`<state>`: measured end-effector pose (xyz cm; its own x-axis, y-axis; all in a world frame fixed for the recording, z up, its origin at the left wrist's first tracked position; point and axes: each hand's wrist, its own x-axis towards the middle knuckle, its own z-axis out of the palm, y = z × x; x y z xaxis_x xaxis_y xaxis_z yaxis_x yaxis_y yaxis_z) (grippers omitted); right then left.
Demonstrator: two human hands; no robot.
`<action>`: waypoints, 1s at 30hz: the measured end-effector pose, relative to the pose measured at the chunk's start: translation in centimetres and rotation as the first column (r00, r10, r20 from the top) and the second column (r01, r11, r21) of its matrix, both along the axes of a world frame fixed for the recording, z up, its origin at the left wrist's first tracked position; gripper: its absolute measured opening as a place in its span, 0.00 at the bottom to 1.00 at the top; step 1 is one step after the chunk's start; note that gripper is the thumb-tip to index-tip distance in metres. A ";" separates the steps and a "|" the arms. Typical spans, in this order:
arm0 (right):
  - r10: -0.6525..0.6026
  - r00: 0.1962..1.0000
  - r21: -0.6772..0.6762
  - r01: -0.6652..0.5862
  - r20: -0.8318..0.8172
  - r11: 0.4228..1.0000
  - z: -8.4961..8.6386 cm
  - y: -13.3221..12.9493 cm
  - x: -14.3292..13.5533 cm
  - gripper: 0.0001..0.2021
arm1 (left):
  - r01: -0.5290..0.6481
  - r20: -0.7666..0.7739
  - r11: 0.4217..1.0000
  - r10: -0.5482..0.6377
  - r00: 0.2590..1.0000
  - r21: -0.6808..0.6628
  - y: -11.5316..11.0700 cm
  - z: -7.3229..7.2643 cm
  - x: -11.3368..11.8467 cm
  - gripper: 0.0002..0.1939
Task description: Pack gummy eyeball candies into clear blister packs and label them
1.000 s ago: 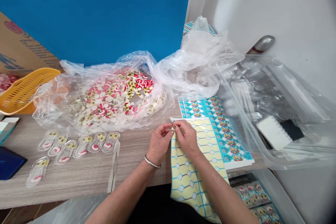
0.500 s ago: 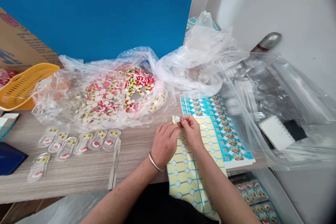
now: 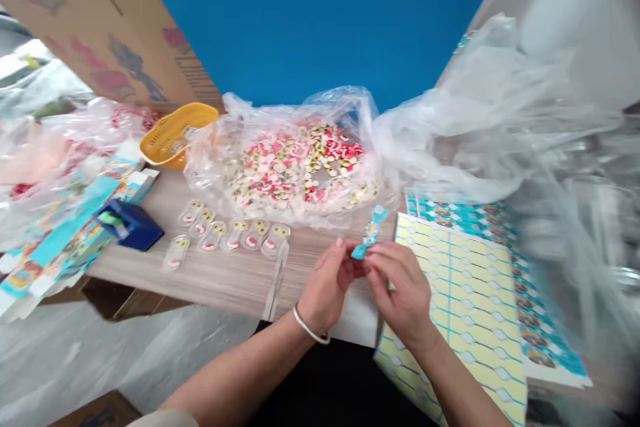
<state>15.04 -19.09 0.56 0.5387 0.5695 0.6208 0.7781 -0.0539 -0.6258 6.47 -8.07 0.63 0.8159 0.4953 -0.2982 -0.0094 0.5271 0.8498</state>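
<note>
A blue sticker label [image 3: 371, 230] with a printed middle stands up between my hands. My right hand [image 3: 403, 287] is closed, its thumb and fingertips pinching the label's lower end. My left hand [image 3: 327, 287], with a bangle at the wrist, is close beside it with curled fingers; what they hold, if anything, is hidden. Under my right forearm lies a yellow sticker backing sheet [image 3: 477, 280] with blue outlines. To the left, several clear plastic shells [image 3: 237, 235] holding eye and red mouth pieces lie on the table.
An open plastic bag [image 3: 295, 167] of red, white and yellow pieces lies at the back. A yellow basket [image 3: 177, 137] and a blue tape dispenser [image 3: 133, 223] stand left. Blue printed sheets [image 3: 543, 320] lie right, near blurred clear plastic [image 3: 590, 227].
My hands have moved away from the top of the yellow sheet, and the blue label now shows between them. The view has turned left, bringing in the tape dispenser and printed cartons.
</note>
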 end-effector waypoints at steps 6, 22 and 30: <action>0.413 0.911 -0.280 -0.393 0.013 0.876 -0.9 7.1 -4.9 0.18 | -0.436 -0.200 0.871 0.397 0.896 -0.227 6.2 0.8 -8.5 0.17; 0.204 0.978 -0.673 -0.122 0.043 0.730 -4.6 13.4 -6.4 0.30 | -0.616 -0.177 0.787 0.610 0.772 0.030 11.8 -1.7 -14.3 0.17; 0.107 0.989 -0.581 -0.144 -0.097 0.801 -3.7 9.2 -5.6 0.33 | -0.568 -0.148 0.767 0.625 0.767 0.297 10.0 -4.1 -12.0 0.12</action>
<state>9.42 -9.88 -3.12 0.4606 0.8796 0.1188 0.7680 -0.3278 -0.5502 -5.56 1.95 -3.48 0.2548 0.9329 -0.2547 -0.0527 0.2764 0.9596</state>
